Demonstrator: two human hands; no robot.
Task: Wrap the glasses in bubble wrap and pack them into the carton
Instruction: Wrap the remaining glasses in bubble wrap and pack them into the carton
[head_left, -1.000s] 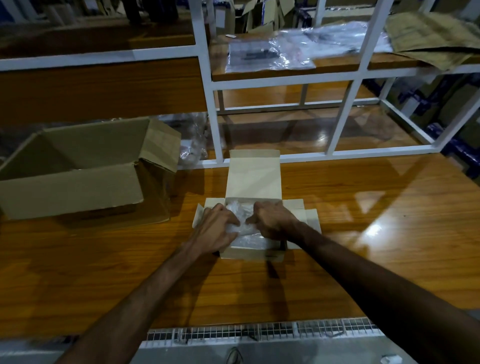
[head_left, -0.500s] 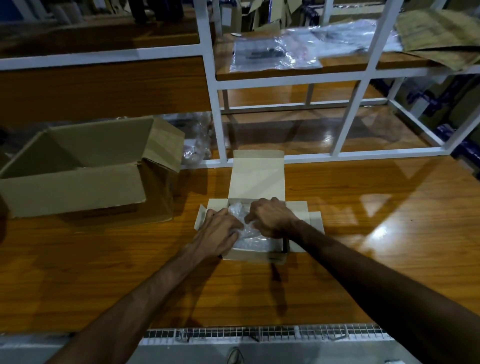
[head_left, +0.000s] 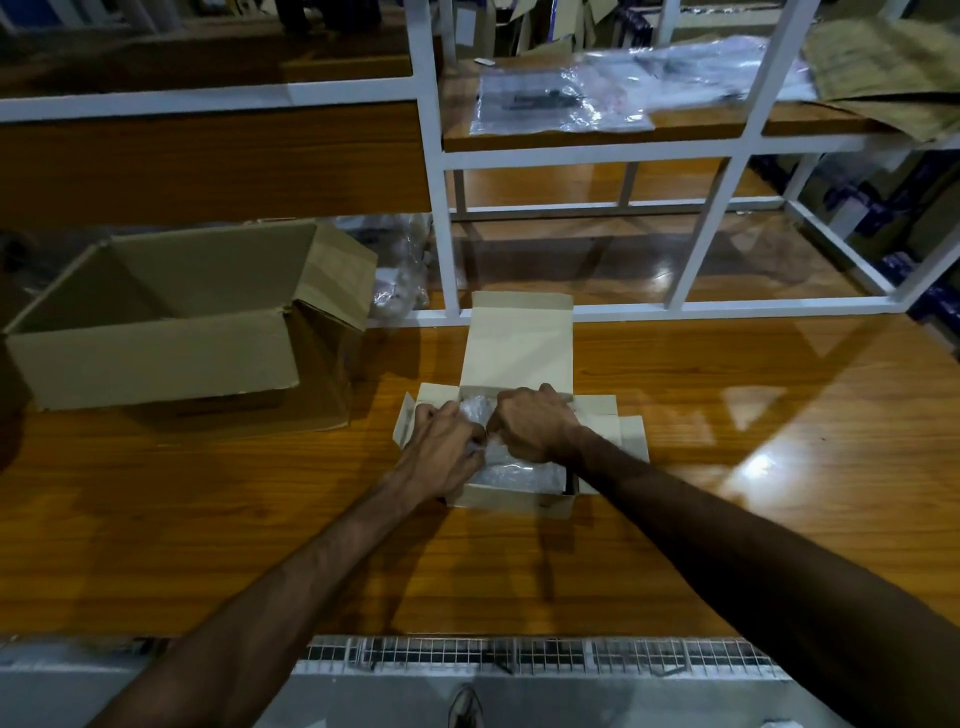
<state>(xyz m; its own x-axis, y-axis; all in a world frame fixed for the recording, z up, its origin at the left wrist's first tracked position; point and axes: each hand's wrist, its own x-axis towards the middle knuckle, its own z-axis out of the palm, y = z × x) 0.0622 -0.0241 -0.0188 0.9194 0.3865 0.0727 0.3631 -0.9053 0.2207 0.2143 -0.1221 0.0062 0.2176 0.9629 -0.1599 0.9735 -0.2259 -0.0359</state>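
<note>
Right now both hands are down in the small pale cardboard carton (head_left: 511, 499), which sits open on the glossy orange-brown wooden table (head_left: 208, 519) with its long lid flap (head_left: 517, 343) standing up at the far side. The left hand (head_left: 441, 449) and right hand (head_left: 535, 423) are close together, knuckles nearly meeting, fingers curled into the crinkled clear bubble-wrap bundle (head_left: 514, 470) that fills the carton – the glasses themselves can't be seen through the wrap

Judging by that, the bundle is being pressed and tucked to sit below the rim. The risk is force: pushing hard on a padded but fragile frame could bend an arm or stress a lens, and the wrap hides any such strain. Loose wrap may also spring back and ride over the edge, so the lid won't close flat – or a side flap (head_left: 405, 421) gets creased inward under the wrist. The light carton could skid on the slick tabletop too

A larger brown corrugated box (head_left: 156, 358) stands open well to the left
</note>
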